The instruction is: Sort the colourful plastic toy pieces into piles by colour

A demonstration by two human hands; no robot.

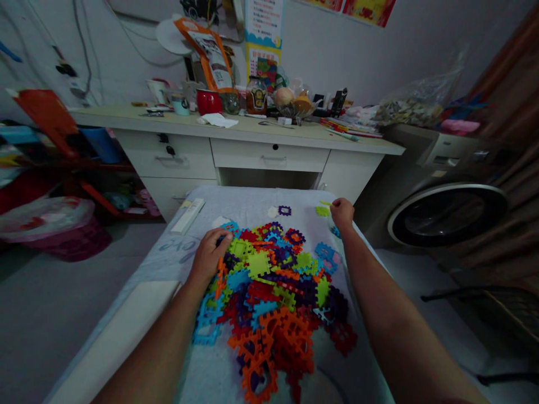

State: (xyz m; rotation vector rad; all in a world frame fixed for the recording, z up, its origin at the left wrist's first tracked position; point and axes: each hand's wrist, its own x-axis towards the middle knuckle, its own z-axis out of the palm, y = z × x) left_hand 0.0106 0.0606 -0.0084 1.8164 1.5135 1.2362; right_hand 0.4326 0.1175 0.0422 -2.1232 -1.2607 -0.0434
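Note:
A heap of flat, toothed plastic building pieces (273,292) in orange, blue, green, purple and red lies on a low table covered with a pale cloth (248,202). My left hand (209,255) rests on the heap's left edge, fingers curled over the pieces. My right hand (342,214) reaches to the far right of the table, fingers pinched on a thin yellow-green piece (324,203), next to a loose green piece (322,211). A single purple piece (284,210) and a white piece (273,212) lie apart beyond the heap.
A white flat box (188,215) lies at the table's far left. A cluttered desk with drawers (269,154) stands behind. A washing machine (446,213) is on the right, a pink basket (54,230) on the floor at left.

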